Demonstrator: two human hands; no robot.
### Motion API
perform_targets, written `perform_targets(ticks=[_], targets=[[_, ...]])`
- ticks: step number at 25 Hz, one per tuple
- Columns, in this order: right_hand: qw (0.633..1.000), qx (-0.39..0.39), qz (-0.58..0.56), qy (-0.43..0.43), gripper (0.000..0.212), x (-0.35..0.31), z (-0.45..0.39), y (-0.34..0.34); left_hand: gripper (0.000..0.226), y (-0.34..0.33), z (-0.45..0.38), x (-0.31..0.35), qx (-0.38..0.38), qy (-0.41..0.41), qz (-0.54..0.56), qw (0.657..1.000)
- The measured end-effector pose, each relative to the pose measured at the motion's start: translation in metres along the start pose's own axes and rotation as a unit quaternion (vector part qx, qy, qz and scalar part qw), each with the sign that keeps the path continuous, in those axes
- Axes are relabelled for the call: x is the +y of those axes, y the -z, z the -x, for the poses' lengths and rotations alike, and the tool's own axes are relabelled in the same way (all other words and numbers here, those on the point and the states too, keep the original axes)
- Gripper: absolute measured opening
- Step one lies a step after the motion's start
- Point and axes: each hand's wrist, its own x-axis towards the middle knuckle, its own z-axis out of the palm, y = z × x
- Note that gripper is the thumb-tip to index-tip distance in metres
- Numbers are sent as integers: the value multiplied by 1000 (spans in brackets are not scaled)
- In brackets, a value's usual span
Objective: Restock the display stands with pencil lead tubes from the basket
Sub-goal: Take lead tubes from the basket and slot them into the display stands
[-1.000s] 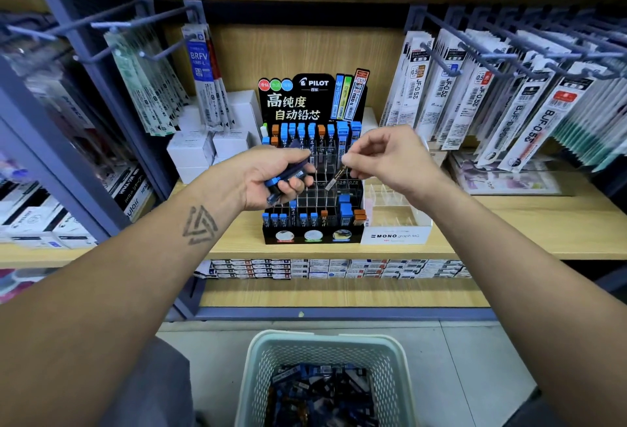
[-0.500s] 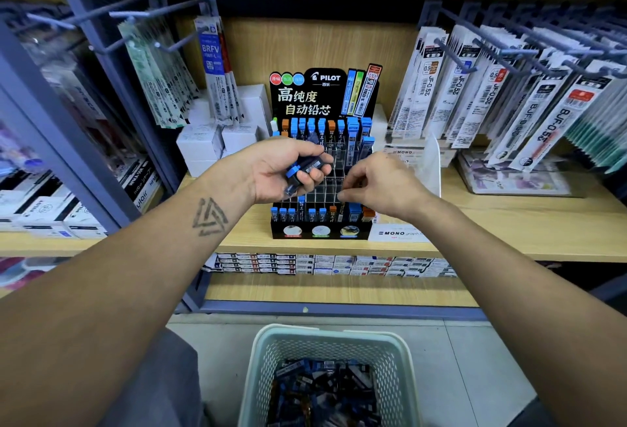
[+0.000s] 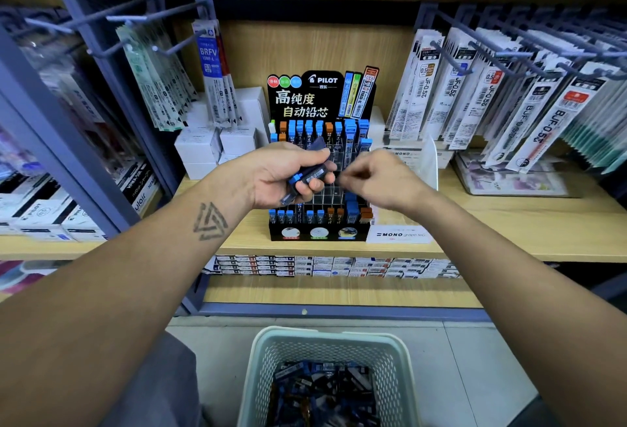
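Observation:
The black Pilot display stand [image 3: 319,96] stands on the wooden shelf, with blue- and orange-capped lead tubes in its front and back rows and several middle slots bare. In front of the stand, my left hand [image 3: 278,172] grips a small bundle of blue-capped lead tubes [image 3: 310,176]. My right hand [image 3: 380,179] is just right of the bundle, its curled fingertips blurred at the tubes' ends; whether it pinches one is unclear. The pale green basket [image 3: 258,355] sits on the floor below, with many lead tubes [image 3: 325,389] in it.
A clear Mono stand [image 3: 400,235] sits right of the Pilot stand. Refill packs hang on metal hooks [image 3: 529,53] to the right and on hooks [image 3: 142,16] to the left. White boxes [image 3: 217,145] are stacked behind on the left. The wooden shelf [image 3: 509,223] runs across.
My right hand carried one tube down into the stand's slots, then came back up to the bundle in my left hand. My left hand has kept its grip.

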Motion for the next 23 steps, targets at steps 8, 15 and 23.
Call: perform_targets(ticks=[8, 15, 23], targets=[[915, 9, -403, -21, 29, -2, 2, 2, 31, -3, 1, -3, -42, 12, -33, 999], [903, 59, -421, -65, 3, 1, -1, 3, 26, 6, -3, 0, 7, 18, -35, 999], [923, 1, -381, -49, 10, 6, 1, 12, 13, 13, -5, 0, 36, -24, -39, 998]])
